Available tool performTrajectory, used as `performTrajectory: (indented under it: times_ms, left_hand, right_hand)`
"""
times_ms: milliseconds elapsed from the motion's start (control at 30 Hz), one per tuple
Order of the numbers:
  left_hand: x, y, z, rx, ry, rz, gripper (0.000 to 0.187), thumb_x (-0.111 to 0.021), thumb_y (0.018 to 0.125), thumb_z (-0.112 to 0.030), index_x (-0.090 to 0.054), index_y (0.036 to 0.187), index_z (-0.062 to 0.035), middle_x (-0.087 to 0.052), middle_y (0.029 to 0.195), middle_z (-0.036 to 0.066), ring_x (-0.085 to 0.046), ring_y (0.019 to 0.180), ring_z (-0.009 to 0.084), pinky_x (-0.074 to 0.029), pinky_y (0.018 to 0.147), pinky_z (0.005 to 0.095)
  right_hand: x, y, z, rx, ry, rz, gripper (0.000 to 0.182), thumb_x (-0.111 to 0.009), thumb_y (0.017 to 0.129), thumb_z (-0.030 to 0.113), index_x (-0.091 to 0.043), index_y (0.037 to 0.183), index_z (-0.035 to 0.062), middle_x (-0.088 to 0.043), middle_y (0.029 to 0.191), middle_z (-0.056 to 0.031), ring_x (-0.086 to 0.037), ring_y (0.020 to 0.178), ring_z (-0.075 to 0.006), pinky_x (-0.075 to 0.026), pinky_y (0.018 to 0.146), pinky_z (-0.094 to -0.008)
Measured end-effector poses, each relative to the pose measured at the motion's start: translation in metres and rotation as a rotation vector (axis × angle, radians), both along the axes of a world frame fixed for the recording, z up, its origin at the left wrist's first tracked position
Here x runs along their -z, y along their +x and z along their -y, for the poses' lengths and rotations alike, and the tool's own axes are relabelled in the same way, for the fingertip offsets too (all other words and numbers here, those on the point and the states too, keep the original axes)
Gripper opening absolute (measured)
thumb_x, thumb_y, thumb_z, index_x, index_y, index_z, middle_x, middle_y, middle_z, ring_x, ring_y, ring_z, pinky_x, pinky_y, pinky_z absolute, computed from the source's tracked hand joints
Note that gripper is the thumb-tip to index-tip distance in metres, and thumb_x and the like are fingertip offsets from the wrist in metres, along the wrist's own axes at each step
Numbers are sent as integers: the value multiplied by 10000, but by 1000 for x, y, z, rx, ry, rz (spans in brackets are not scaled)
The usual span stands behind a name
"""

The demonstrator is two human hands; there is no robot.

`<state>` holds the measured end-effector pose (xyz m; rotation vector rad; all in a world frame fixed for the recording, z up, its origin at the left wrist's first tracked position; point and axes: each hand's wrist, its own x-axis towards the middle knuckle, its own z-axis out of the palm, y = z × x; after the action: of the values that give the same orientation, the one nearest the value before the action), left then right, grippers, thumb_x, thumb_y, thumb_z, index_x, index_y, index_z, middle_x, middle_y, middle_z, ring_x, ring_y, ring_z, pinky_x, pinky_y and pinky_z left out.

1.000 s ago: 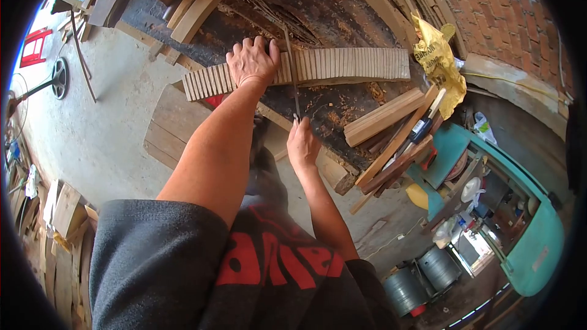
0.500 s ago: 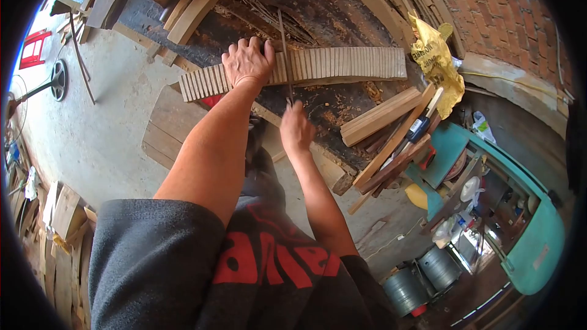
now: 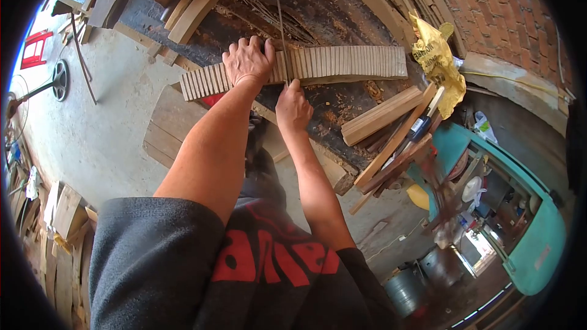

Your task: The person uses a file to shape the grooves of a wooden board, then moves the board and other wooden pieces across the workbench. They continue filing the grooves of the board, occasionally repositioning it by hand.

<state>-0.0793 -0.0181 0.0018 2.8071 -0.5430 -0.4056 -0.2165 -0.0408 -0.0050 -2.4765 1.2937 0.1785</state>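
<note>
A long, slightly curved wooden piece (image 3: 348,63) with closely spaced grooves across its face lies over the dark workbench. My left hand (image 3: 249,61) grips it left of its middle, palm down, with the fingers bent toward its far edge. Just to the right, a thin metal file (image 3: 283,30) crosses the piece, its far end reaching past it over the bench. My right hand (image 3: 293,109) is closed around the near end of the file, close to the wood's near edge. The fingers hide the handle.
Wood strips (image 3: 382,116) and a yellow plastic bag (image 3: 439,64) lie at the right. Shavings and curved wooden parts (image 3: 208,3) cover the bench behind. A green machine (image 3: 538,244) stands at lower right, with a dark blur before it. A brick wall (image 3: 501,18) rises beyond.
My right hand has pushed the file forward, away from me, and slightly left across the wood. My left hand stays in place. A dark blur has appeared by the green machine.
</note>
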Motion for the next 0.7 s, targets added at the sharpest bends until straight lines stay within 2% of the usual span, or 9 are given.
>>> performTrajectory:
  times_ms: [133,167,267,433,500,600,667,700]
  left_hand:
    - [-1,0,0,10,6,3,406,-447,928,-456,-668,999,-124,-653,1027,114,-589,1032,309,-423,891,449]
    - [-1,-1,0,7,6,-3,406,-447,928,-456,-668,999,-124,-653,1027,114,-589,1032,309,-423,891,449]
    - [-3,0,-2,6,5,-20,411,-446,927,-460,-668,1004,-122,-653,1034,113,-588,1035,311,-421,896,449]
    - [4,-2,0,7,-10,32,408,-451,918,-454,-671,992,-119,-656,1029,114,-587,1032,309,-416,892,453]
    - [4,-2,0,1,-28,48,403,-459,909,-445,-676,978,-113,-660,1014,123,-588,1024,314,-413,884,458]
    - [6,-3,1,2,-30,54,407,-459,910,-447,-677,986,-111,-661,1023,126,-589,1029,317,-412,891,460]
    - [11,-3,-1,19,-25,66,414,-453,912,-451,-676,989,-111,-661,1027,128,-590,1032,319,-409,897,461]
    - [10,-2,0,16,0,45,434,-435,920,-467,-673,1025,-120,-657,1056,127,-585,1058,320,-408,915,459]
  right_hand:
    - [2,-48,-19,-28,16,-48,157,-497,964,232,-476,946,77,-659,834,-157,-677,704,-371,-550,556,-467]
    - [12,-72,-29,-38,-32,25,173,-527,954,247,-474,944,82,-655,821,-148,-673,694,-367,-544,547,-470]
    - [16,-96,-40,-15,-34,27,195,-550,945,257,-476,947,78,-653,818,-141,-668,690,-372,-538,558,-486]
    - [-9,-31,-12,16,65,22,208,-494,976,256,-487,934,53,-657,827,-187,-658,710,-386,-523,584,-492]
    - [-6,-38,-18,23,80,40,203,-496,976,253,-491,943,52,-657,837,-190,-659,716,-387,-523,591,-496]
    - [-1,-85,-34,16,123,78,195,-498,972,236,-513,994,43,-655,859,-199,-659,734,-384,-525,622,-493]
    - [0,-125,-50,-57,38,203,147,-536,938,210,-496,919,70,-622,806,-141,-652,730,-352,-523,605,-472]
    - [-4,-141,-58,-45,43,200,147,-536,938,210,-496,919,70,-622,806,-141,-652,730,-352,-523,605,-472]
